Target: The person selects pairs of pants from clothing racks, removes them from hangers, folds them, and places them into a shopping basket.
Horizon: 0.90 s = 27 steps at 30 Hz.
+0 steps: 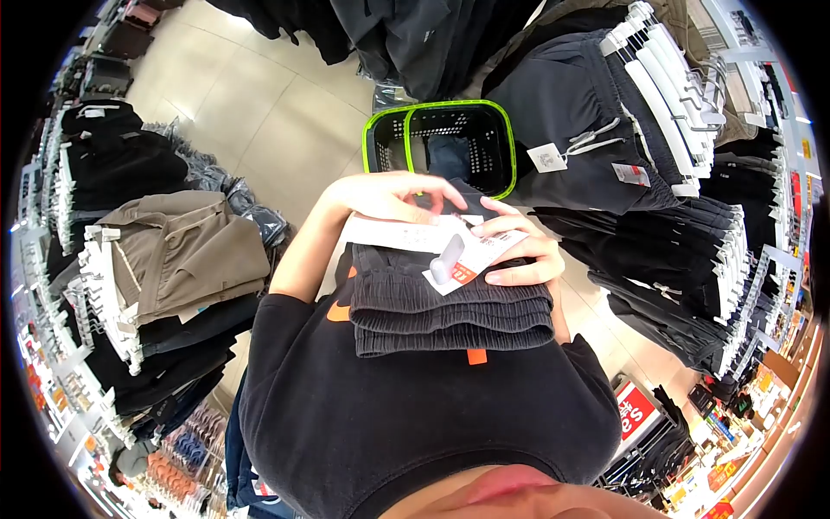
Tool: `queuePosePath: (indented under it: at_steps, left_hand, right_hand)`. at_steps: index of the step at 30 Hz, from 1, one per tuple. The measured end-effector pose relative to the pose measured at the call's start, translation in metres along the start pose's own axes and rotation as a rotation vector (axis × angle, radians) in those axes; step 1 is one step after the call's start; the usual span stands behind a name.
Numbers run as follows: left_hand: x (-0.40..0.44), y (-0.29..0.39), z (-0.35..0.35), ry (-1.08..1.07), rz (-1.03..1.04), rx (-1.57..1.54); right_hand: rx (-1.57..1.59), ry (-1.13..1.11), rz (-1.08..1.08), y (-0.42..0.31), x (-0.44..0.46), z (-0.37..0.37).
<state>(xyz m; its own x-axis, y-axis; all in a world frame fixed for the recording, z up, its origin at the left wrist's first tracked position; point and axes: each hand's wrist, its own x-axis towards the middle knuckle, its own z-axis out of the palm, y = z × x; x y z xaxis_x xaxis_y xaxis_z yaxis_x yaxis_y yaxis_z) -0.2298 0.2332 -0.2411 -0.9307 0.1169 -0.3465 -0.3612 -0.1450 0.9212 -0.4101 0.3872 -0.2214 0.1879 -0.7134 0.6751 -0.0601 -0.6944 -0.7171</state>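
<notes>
Against my chest rests a folded bundle of dark grey pants (454, 311) with gathered elastic waistbands in several layers. My left hand (398, 197) is curled over the bundle's top edge, beside a white hanger or label strip (389, 232). On the other side, my right hand (523, 251) has its fingers bent around a white and red price tag (467, 275) lying over the pants. A grey translucent plastic piece (446, 259) sits on the tag. What lies beneath both palms is hidden. A small orange tab (477, 356) shows below the lowest waistband.
Beyond my hands, a black shopping basket (439, 105) with a lime-green rim holds dark cloth. Racks of hanging pants (566, 112) flank me on the right, with brown pants (186, 259) on the left. Tiled floor (251, 95) runs between. A red sign (635, 415) stands lower right.
</notes>
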Motion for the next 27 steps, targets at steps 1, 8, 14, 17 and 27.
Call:
queuePosePath:
  at_steps: [1,8,14,17,27]
  left_hand:
    - [-0.003,0.001,0.003,0.065,0.022,-0.082]
    - [0.005,-0.006,0.035,0.146,0.181,-0.299]
    - [-0.004,-0.003,0.028,0.083,0.258,0.038]
    - [0.001,-0.004,0.024,0.201,0.375,-0.454]
    - [-0.003,-0.017,0.032,0.826,0.245,-0.589]
  right_hand:
    - [-0.007,-0.015,-0.005,0.0,0.001,0.0]
    - [-0.195,0.011,-0.06,0.003,0.001,0.004]
    - [-0.216,0.139,0.026,0.0,0.006,0.014]
    - [-0.236,0.259,0.252,0.001,-0.001,0.013]
    - [0.396,0.776,1.044,0.026,-0.011,0.011]
